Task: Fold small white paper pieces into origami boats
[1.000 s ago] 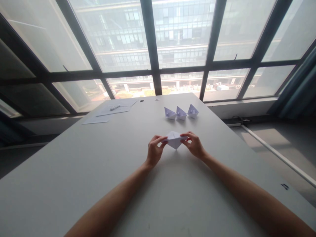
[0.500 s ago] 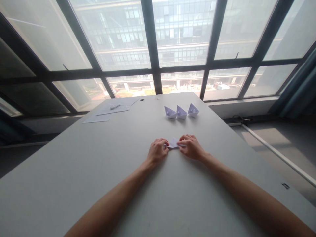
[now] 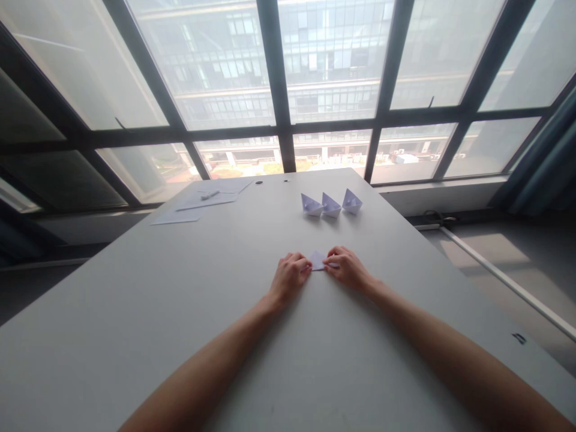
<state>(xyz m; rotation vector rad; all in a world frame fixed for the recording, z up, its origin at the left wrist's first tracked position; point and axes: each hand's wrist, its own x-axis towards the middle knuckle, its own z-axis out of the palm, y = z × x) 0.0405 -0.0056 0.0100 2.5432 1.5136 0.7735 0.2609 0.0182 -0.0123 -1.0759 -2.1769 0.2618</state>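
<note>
In the head view, the paper (image 3: 317, 260), small, white and folded, lies between the two hands near the middle of the table (image 3: 279, 336), its peak pointing away from the person. The left hand (image 3: 291, 277) has its fingers drawn in narrow, holding the left end; the right hand (image 3: 347, 268) holds the right end in the same close way. The fingertips cover both ends, so how many layers they grip I cannot tell.

The paper should be very light, stiffer along its folds than across a single layer, and easy to crease or tear if tugged. It may slide on the smooth table under a sideways push. The best hold is probably a gentle pinch at the two side corners, through all the layers, with light pressure down; a hard squeeze in the middle could crumple it.

Beyond the hands, well apart from them, three boats of white paper stand upright in a row: the left boat (image 3: 311, 206) and middle boat (image 3: 331, 206) close together, the right boat (image 3: 351, 203) a little off. Towards the far left lie loose sheets (image 3: 219, 203) with a small white item (image 3: 209, 195) on top. Nothing blocks the fingers; only a long reach forward could knock the boats.
</note>
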